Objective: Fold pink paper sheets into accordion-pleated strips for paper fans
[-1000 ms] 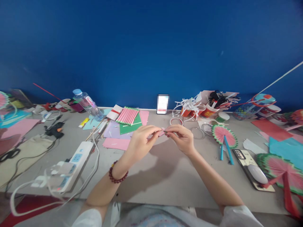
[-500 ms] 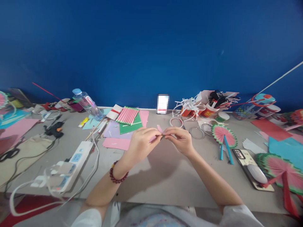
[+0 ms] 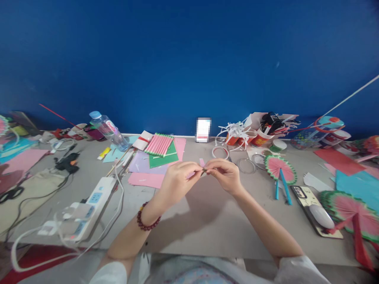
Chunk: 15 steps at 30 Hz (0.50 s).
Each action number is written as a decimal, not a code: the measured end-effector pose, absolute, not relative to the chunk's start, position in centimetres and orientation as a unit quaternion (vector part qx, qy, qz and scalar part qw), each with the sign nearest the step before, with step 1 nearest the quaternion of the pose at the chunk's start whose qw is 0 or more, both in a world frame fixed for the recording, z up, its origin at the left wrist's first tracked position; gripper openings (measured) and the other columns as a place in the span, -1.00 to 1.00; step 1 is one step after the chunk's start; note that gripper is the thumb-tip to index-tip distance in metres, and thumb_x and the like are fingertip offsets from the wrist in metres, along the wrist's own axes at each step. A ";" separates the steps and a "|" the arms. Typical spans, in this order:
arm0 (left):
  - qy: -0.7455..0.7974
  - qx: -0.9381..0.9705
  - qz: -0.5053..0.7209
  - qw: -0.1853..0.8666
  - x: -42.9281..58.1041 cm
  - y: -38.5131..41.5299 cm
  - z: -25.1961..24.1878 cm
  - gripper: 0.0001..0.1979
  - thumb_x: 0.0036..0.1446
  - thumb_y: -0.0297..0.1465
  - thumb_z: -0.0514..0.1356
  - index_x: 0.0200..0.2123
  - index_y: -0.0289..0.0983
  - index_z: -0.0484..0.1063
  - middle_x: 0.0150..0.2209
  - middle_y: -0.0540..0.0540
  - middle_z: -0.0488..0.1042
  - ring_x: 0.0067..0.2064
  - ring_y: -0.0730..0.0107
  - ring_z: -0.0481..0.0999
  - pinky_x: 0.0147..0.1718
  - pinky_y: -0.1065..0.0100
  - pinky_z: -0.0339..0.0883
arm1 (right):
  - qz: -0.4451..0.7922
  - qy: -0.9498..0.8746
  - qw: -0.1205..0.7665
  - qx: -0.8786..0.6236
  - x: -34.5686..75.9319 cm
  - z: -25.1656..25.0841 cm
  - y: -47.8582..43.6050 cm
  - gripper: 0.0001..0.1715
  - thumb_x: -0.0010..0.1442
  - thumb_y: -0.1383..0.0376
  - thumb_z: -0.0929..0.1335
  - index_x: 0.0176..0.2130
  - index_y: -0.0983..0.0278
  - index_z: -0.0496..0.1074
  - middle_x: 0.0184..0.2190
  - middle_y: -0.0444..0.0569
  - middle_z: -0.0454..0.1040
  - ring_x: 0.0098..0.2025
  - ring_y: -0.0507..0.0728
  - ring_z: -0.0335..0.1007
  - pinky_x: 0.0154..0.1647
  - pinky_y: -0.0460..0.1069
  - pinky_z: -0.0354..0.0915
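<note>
1 bracelet (image 3: pixel 147 221) of dark red beads is worn just behind the left hand (image 3: pixel 177 179). Below the bracelet, 2 white sleeves (image 3: pixel 109 274) and a pale patterned top (image 3: pixel 189 274) are seen.

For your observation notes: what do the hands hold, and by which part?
A small pink paper piece, pinched between left hand and right hand fingertips; exact part hidden.

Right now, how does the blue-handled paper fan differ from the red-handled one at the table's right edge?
The blue-handled fan has blue sticks; the red-handled fan has red ones. The blue-handled fan looks smaller and lies farther back; the red-handled fan lies nearer, beside the phone. Both are pink pleated paper with green rims, lying flat.
</note>
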<state>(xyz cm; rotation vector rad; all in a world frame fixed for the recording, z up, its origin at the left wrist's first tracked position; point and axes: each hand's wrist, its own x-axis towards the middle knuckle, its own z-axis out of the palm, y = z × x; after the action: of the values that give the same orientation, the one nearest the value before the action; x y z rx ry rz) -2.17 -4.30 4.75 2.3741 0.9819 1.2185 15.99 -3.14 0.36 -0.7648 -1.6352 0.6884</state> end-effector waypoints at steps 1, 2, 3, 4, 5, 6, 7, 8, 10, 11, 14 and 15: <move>0.342 0.826 0.421 0.155 -2.2 -4.3 4.7 -0.88 0.17 -0.47 0.13 -0.38 -0.26 0.45 -0.38 -0.03 0.55 -0.34 0.47 0.51 -0.34 0.47 0.35 | 0.295 -0.697 0.568 -0.324 16.0 0.3 -3.1 -0.92 0.13 0.28 0.40 -0.39 0.21 0.53 -0.41 -0.03 0.56 -0.34 0.10 0.48 -0.29 0.00 0.40; 0.343 0.826 0.416 0.163 -2.2 -4.3 4.8 -0.88 0.18 -0.47 0.13 -0.38 -0.26 0.45 -0.38 -0.03 0.55 -0.35 0.48 0.51 -0.34 0.46 0.35 | 0.295 -0.698 0.567 -0.323 16.0 0.3 -3.2 -0.93 0.13 0.28 0.40 -0.39 0.20 0.52 -0.41 -0.04 0.56 -0.34 0.10 0.48 -0.29 0.00 0.39; 0.345 0.826 0.410 0.173 -2.2 -4.3 4.8 -0.87 0.18 -0.47 0.12 -0.38 -0.26 0.46 -0.37 -0.03 0.55 -0.35 0.48 0.50 -0.34 0.47 0.35 | 0.291 -0.701 0.565 -0.323 16.1 0.3 -3.2 -0.94 0.13 0.28 0.40 -0.38 0.20 0.52 -0.41 -0.04 0.56 -0.34 0.10 0.47 -0.28 0.00 0.39; 0.349 0.827 0.402 0.184 -2.3 -4.3 4.9 -0.86 0.19 -0.47 0.12 -0.37 -0.26 0.46 -0.36 -0.02 0.55 -0.36 0.48 0.50 -0.34 0.47 0.34 | 0.284 -0.705 0.562 -0.325 16.1 0.3 -3.2 -0.94 0.13 0.29 0.40 -0.37 0.20 0.51 -0.41 -0.04 0.55 -0.33 0.10 0.47 -0.27 0.00 0.38; 0.352 0.827 0.393 0.196 -2.4 -4.3 5.1 -0.86 0.20 -0.47 0.11 -0.36 -0.26 0.47 -0.35 -0.02 0.55 -0.36 0.49 0.50 -0.35 0.47 0.34 | 0.274 -0.709 0.561 -0.329 16.1 0.3 -3.3 -0.94 0.14 0.30 0.39 -0.36 0.20 0.51 -0.41 -0.04 0.55 -0.33 0.10 0.47 -0.26 0.00 0.37; 0.355 0.827 0.385 0.206 -2.4 -4.4 5.3 -0.84 0.20 -0.47 0.10 -0.35 -0.25 0.47 -0.34 -0.03 0.55 -0.35 0.48 0.50 -0.35 0.47 0.34 | 0.263 -0.712 0.559 -0.332 16.1 0.4 -3.3 -0.94 0.15 0.31 0.38 -0.35 0.20 0.50 -0.41 -0.04 0.55 -0.33 0.09 0.46 -0.26 0.00 0.37; 0.358 0.827 0.376 0.216 -2.5 -4.4 5.5 -0.83 0.21 -0.46 0.09 -0.33 -0.25 0.48 -0.33 -0.03 0.56 -0.34 0.48 0.50 -0.34 0.47 0.34 | 0.253 -0.715 0.558 -0.335 16.0 0.4 -3.4 -0.93 0.16 0.32 0.37 -0.34 0.20 0.50 -0.41 -0.05 0.54 -0.33 0.09 0.46 -0.25 0.00 0.36; 0.361 0.827 0.367 0.226 -2.6 -4.4 5.7 -0.82 0.22 -0.45 0.08 -0.32 -0.25 0.49 -0.32 -0.03 0.56 -0.33 0.47 0.50 -0.34 0.47 0.34 | 0.244 -0.718 0.558 -0.338 16.0 0.5 -3.4 -0.92 0.17 0.33 0.36 -0.34 0.20 0.49 -0.42 -0.05 0.54 -0.34 0.09 0.45 -0.26 0.00 0.35; 0.371 0.830 0.341 0.240 -2.7 -4.5 6.0 -0.84 0.21 -0.40 0.11 -0.30 -0.25 0.51 -0.32 -0.04 0.56 -0.33 0.45 0.50 -0.34 0.46 0.34 | 0.226 -0.725 0.554 -0.342 15.8 0.7 -3.5 -0.89 0.18 0.34 0.34 -0.34 0.21 0.49 -0.43 -0.06 0.53 -0.36 0.08 0.44 -0.28 0.00 0.34; 0.381 0.830 0.329 0.241 -2.6 -4.5 6.0 -0.85 0.19 -0.37 0.14 -0.30 -0.24 0.51 -0.33 -0.03 0.56 -0.34 0.44 0.50 -0.34 0.46 0.33 | 0.217 -0.728 0.552 -0.344 15.7 0.8 -3.6 -0.88 0.19 0.34 0.33 -0.34 0.21 0.49 -0.43 -0.06 0.53 -0.37 0.08 0.43 -0.29 0.00 0.33; 0.415 0.823 0.319 0.218 -2.5 -4.5 5.7 -0.85 0.18 -0.36 0.16 -0.34 -0.25 0.52 -0.40 -0.02 0.54 -0.40 0.45 0.46 -0.39 0.45 0.30 | 0.204 -0.731 0.547 -0.352 15.5 0.8 -3.6 -0.87 0.19 0.32 0.34 -0.36 0.21 0.51 -0.44 -0.06 0.54 -0.39 0.08 0.40 -0.30 0.02 0.31; 0.422 0.821 0.325 0.209 -2.5 -4.5 5.6 -0.84 0.18 -0.38 0.14 -0.36 -0.25 0.52 -0.42 -0.02 0.54 -0.42 0.46 0.45 -0.41 0.45 0.28 | 0.210 -0.729 0.547 -0.355 15.6 0.8 -3.5 -0.88 0.18 0.30 0.35 -0.36 0.20 0.51 -0.44 -0.06 0.55 -0.40 0.08 0.39 -0.30 0.02 0.31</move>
<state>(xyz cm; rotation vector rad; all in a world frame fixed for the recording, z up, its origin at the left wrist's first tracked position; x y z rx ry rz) -2.47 -4.52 5.56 2.2828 1.1726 0.9028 15.55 -3.51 0.76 -0.8412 -1.7272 0.4985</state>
